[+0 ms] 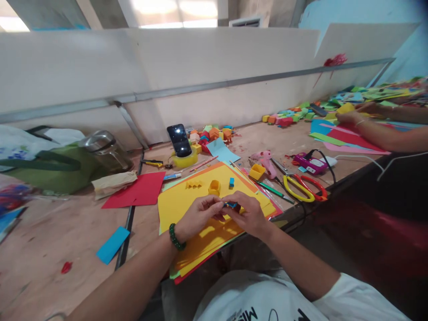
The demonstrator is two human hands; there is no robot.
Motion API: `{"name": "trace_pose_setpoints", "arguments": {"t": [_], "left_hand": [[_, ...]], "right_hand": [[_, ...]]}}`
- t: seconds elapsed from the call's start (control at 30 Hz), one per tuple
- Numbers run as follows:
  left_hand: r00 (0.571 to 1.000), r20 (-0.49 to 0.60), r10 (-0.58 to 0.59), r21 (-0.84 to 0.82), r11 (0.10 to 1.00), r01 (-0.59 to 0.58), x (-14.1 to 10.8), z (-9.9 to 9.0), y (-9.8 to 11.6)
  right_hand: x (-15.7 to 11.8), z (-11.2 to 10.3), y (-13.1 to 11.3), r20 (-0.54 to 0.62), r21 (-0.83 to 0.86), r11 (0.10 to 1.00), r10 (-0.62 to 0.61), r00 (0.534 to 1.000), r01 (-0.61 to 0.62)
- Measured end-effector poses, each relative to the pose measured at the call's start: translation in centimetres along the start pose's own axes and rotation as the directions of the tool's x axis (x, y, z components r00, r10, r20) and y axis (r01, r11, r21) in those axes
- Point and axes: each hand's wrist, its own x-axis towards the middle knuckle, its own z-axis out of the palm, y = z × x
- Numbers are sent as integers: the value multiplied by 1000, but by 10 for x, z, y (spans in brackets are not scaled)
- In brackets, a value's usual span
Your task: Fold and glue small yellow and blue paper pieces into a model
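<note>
My left hand [202, 215] and my right hand [246, 213] meet over a stack of coloured paper [174, 203], yellow on top. Between the fingertips of both is a small folded blue paper piece [230, 204], partly hidden by the fingers. Just beyond my hands stands a yellow paper box [214, 187]. A small blue paper block [232, 182] lies to its right, and a zigzag-folded yellow strip [194, 184] to its left. Another yellow paper box [257, 171] sits at the stack's upper right edge.
Right of the stack lie a pink glue gun [265, 161], scissors [302, 187] and a green pencil [272, 189]. A phone [179, 140] leans behind a tape roll [186, 159]. Red paper [140, 191] and a metal-lidded jar [107, 151] are left. A co-worker's hands [354, 119] work far right.
</note>
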Motion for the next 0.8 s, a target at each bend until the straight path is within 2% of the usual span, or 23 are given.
{"name": "trace_pose_setpoints", "arguments": {"t": [0.1,0.23,0.4,0.47,0.53,0.63,0.8], "left_hand": [[994,-87,68,52,997,-64,1,-2,0],[990,-98,104,110,990,-93,0,-3,2],[995,-34,91,118,989,-86,-2,-3,5],[997,-16,80,108,991,-77,-2,-2,4],[997,6,73,99,992,-73,-2,-2,3],[997,40,69,103,992,-72,-2,-1,2],[997,62,53,88,994,-58,-2,2,2]], "right_hand": [[1,-5,-6,41,115,993,21,999,-25],[2,-8,-5,64,285,939,184,981,-195],[5,-9,2,185,491,764,379,907,-419],[7,-11,4,257,532,686,428,866,-497],[9,-12,4,292,535,651,455,841,-538],[11,-11,4,277,495,696,440,854,-520],[12,-10,1,185,288,911,250,951,-295]]}}
